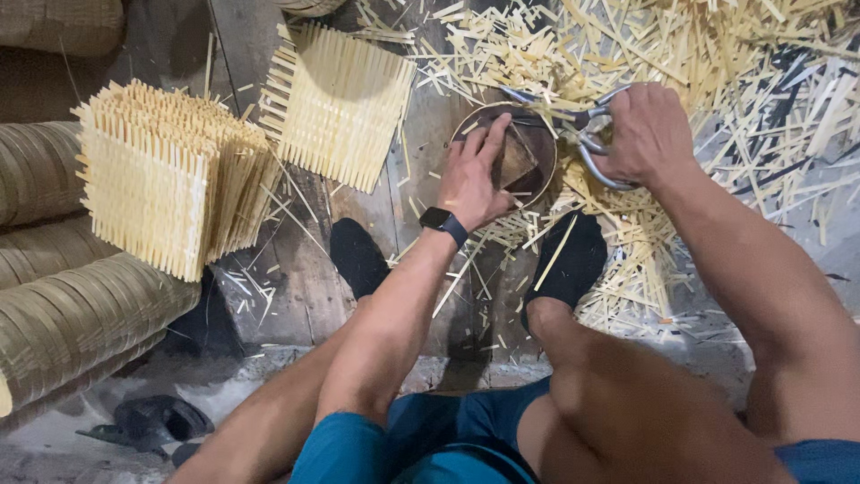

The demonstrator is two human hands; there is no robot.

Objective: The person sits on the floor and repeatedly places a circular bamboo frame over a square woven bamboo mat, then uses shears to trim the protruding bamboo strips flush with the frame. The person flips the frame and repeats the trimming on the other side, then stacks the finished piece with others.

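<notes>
Two hands work close: left hand point(473, 175) presses the round brown woven piece point(520, 157) flat-palmed, right hand point(643, 133) closed around grey metal shears point(587, 134); blades could nick fingers.

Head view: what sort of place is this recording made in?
Probably a small bamboo-weaving workshop, worked seated at floor level. Stacks of square woven mats stand on the plank floor, cut strip offcuts litter it, and the right hand holds metal shears at a round form under the left hand.

Plank floor point(305, 287): bamboo offcuts point(717, 63), woven mats point(345, 103).
</notes>
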